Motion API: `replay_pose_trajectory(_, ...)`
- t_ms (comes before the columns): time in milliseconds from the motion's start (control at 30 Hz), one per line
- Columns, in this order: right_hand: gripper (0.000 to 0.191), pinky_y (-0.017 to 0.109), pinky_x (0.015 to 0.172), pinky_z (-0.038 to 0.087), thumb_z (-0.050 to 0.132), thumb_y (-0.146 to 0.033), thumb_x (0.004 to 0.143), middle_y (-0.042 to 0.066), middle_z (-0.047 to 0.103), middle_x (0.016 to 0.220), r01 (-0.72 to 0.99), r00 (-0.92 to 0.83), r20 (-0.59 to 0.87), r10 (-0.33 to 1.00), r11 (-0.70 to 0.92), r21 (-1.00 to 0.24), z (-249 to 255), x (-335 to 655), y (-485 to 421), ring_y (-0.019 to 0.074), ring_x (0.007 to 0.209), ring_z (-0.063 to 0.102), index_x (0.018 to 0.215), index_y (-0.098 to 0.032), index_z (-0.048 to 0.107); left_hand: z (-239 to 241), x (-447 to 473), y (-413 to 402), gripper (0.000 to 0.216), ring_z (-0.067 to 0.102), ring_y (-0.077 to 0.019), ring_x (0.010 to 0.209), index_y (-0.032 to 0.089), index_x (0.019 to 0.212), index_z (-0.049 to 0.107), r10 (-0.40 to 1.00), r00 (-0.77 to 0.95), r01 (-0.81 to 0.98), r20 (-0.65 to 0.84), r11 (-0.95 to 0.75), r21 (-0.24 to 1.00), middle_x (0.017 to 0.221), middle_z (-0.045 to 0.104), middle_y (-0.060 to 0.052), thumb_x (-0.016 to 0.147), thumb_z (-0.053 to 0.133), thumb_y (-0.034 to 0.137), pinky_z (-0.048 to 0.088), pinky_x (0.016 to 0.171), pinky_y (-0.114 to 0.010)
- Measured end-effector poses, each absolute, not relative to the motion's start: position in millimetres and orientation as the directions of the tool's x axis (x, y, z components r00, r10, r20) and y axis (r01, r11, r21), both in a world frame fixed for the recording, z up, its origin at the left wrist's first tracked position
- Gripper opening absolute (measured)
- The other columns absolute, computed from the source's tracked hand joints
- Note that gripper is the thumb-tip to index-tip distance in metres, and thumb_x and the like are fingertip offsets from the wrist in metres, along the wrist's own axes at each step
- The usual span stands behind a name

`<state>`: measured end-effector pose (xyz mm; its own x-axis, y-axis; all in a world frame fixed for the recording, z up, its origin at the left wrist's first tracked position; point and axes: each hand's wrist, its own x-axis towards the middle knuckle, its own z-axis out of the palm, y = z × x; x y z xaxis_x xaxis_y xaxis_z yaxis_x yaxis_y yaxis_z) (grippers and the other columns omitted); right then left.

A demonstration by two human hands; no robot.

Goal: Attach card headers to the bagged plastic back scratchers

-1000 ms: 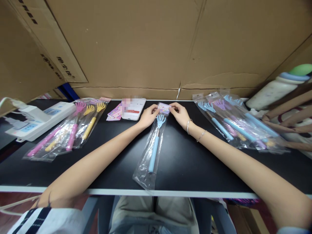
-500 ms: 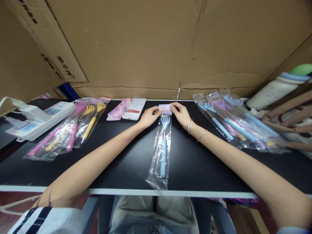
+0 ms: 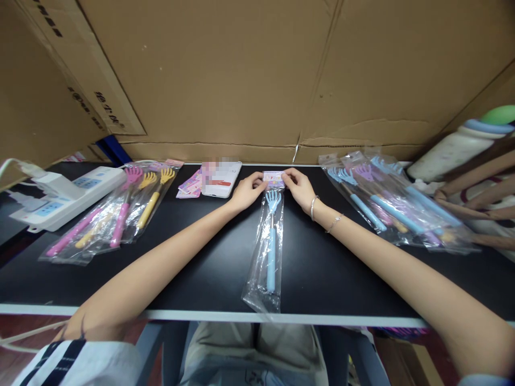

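In the middle of the black table lies a light blue back scratcher point(image 3: 271, 257) in a clear plastic bag point(image 3: 257, 289), claw end away from me. A pink and purple printed card point(image 3: 273, 178) sits across the bag's far end. My left hand point(image 3: 247, 192) pinches the card's left edge, its fingers curled. At the right edge, my right hand point(image 3: 300, 187) pinches the same card between thumb and fingers. The card lies flat or nearly so at the table's far side.
Left are bagged pink and yellow back scratchers point(image 3: 120, 214) and a white power strip point(image 3: 72, 193). Pink cards point(image 3: 189, 185) lie beside a white phone-like slab point(image 3: 225, 179). Several bagged scratchers point(image 3: 386, 203) and a bottle point(image 3: 454, 150) are right. Cardboard point(image 3: 241, 69) rises behind.
Almost nothing differs. The bagged scratcher and card have shifted very slightly right in the picture, with both hands staying on the card's edges.
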<state>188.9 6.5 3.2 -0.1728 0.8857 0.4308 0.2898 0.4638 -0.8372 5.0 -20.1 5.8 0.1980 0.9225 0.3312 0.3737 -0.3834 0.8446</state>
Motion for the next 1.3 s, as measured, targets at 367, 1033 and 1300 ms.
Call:
replay_pose_trajectory(367,0.029,0.033,0.078,0.046,0.059,-0.048,0.078,0.001,0.060,0.075,0.258,-0.170,0.422,0.891,0.453,-0.853,2.9,188.6,7.6,0.0162,0.075,0.055,0.079,-0.019,0.056,5.3,6.4,-19.5,0.010,0.064,-0.0139,0.077,0.016,0.089,0.057,0.919,0.178,0.295,0.353,-0.392,0.871,0.078,0.068,-0.001,0.084,0.054,0.024,0.047,0.078,-0.026)
replay_pose_trajectory(1033,0.015,0.033,0.075,0.047,0.060,-0.031,0.075,-0.001,0.058,0.071,0.219,-0.245,0.396,0.885,0.449,-0.867,1.5,186.6,7.0,0.0151,0.070,0.056,0.081,-0.021,0.052,5.8,7.0,-19.5,0.006,0.061,-0.0116,0.069,0.016,0.089,0.055,0.930,0.113,0.298,0.350,-0.367,0.881,0.070,0.062,0.002,0.085,0.053,0.020,0.044,0.071,-0.023)
replay_pose_trajectory(1300,0.013,0.031,0.072,0.045,0.058,-0.029,0.075,-0.001,0.057,0.073,0.233,-0.271,0.395,0.878,0.458,-0.858,3.0,187.0,6.6,0.0145,0.069,0.055,0.082,-0.021,0.052,4.4,6.5,-18.0,0.006,0.061,-0.0124,0.071,0.017,0.089,0.053,0.935,0.121,0.346,0.333,-0.354,0.869,0.072,0.062,0.002,0.084,0.053,0.021,0.045,0.073,-0.025)
